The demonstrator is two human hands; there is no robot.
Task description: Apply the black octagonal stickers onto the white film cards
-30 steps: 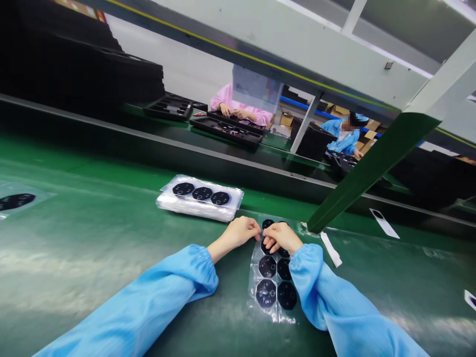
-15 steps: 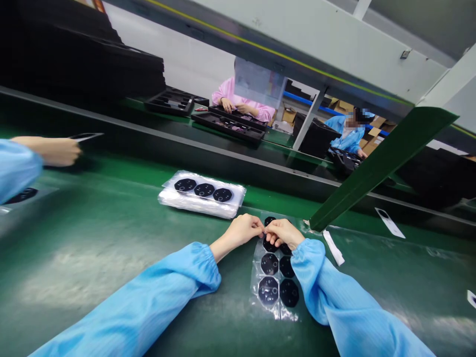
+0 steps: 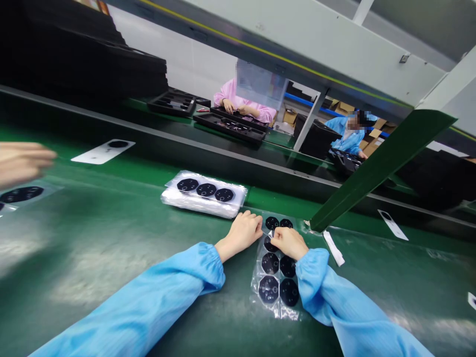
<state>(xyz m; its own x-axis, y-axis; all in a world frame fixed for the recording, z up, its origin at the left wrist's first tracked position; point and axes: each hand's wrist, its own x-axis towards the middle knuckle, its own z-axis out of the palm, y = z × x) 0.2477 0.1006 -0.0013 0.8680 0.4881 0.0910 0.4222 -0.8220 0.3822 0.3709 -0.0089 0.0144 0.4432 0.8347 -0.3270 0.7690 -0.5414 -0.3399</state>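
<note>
Above the upper part of a clear sheet of black octagonal stickers (image 3: 269, 264), my two hands are close together. My left hand (image 3: 243, 232) is closed in a pinch at the sheet's left edge. My right hand (image 3: 290, 242) pinches over the stickers, hiding part of the second row. A small thin piece of clear film (image 3: 268, 233) stretches between the fingertips of both hands; its exact shape is too small to make out. The sheet lies flat on the green mat.
A stack of sticker sheets (image 3: 204, 202) lies left of my hands. White panels with dark ovals rest on the ledge at left (image 3: 104, 152) and right (image 3: 393, 225). A green post (image 3: 379, 171) and a white strip (image 3: 333, 249) stand nearby. A co-worker's hand (image 3: 24, 162) shows at far left.
My hands have drawn slightly apart, with the thin film now showing between them. At left, the co-worker's hand has let go of a white panel and moved left; the panel lies on the ledge.
</note>
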